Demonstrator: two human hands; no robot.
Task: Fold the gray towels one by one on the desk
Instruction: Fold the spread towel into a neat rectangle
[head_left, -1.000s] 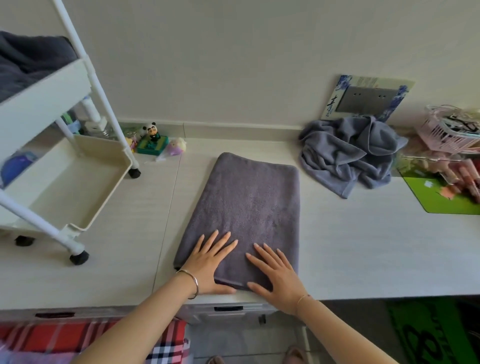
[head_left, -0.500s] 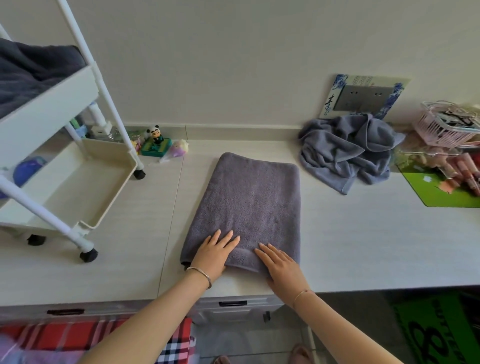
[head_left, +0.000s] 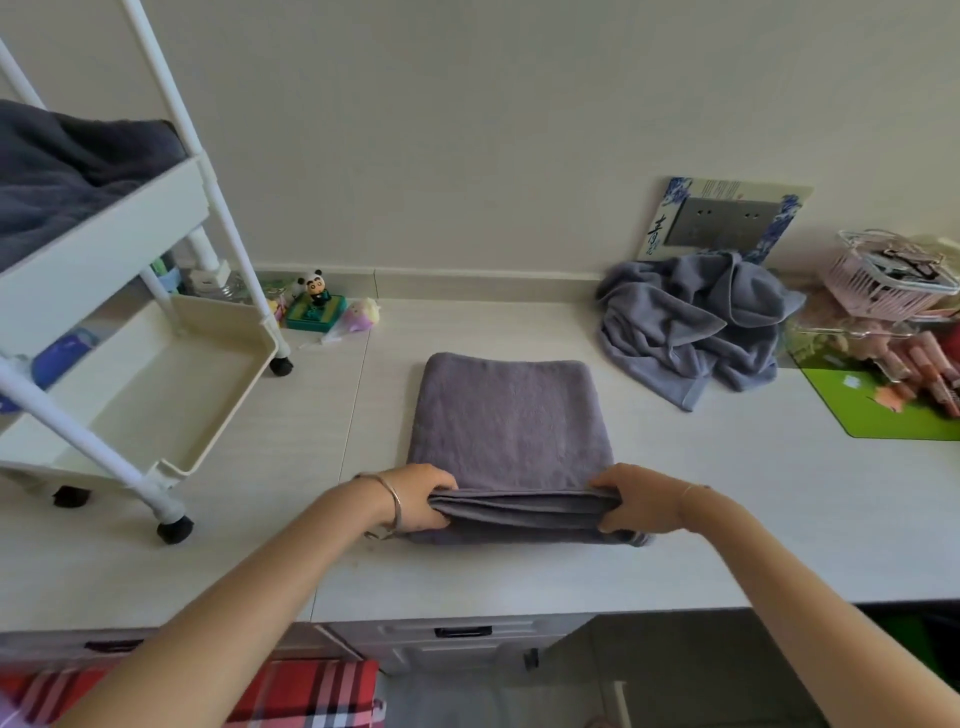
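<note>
Two hands grip the near edge of the folded gray towel (head_left: 509, 415), which lies at the centre of the desk (head_left: 727, 493). The left hand (head_left: 421, 496) curls its fingers round the left corner of the lifted layers. The right hand (head_left: 636, 501) curls round the right corner likewise. The gripped layers sit slightly above the bottom layer. A crumpled towel pile (head_left: 685, 322) lies at rear right, well apart. A white cart (head_left: 156, 374) stands at left.

Both forearms were bare. Left of the gray towel (head_left: 506, 421), a silver bangle (head_left: 396, 502) ringed the wrist; right of it, a thin bracelet (head_left: 687, 490).
</note>
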